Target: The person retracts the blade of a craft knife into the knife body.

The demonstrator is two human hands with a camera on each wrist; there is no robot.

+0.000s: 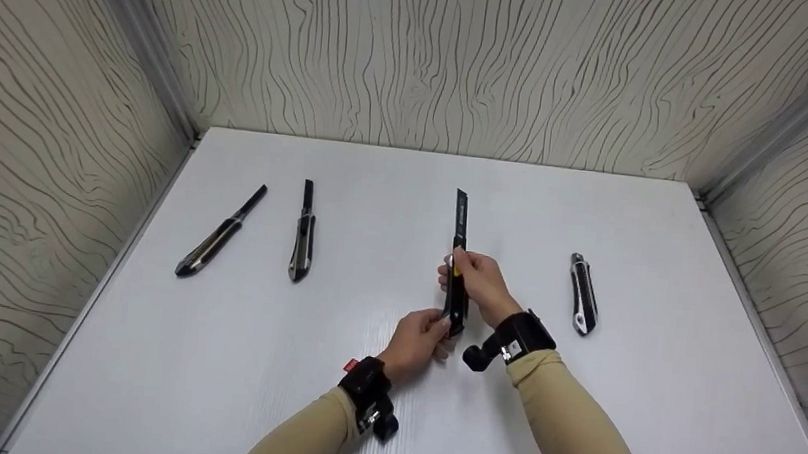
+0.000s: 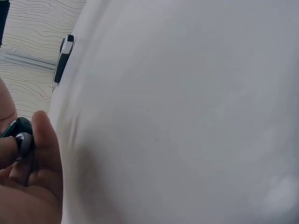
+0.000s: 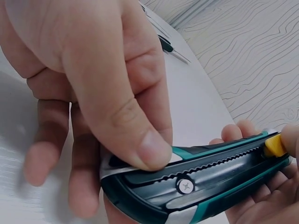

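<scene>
Between both hands is a black and green utility knife, its dark blade extended and pointing away toward the back wall. My right hand grips the upper handle, the thumb on the yellow slider. Lower down, my left hand pinches the handle's butt end between thumb and fingers, seen closely in the right wrist view. The left wrist view shows the left hand around the end of the knife, mostly cut off by the frame edge.
On the white table, two utility knives with blades out, one tilted and one nearly upright, lie to the left. A third utility knife, no blade showing, lies at right. Wood-patterned walls enclose the back and sides.
</scene>
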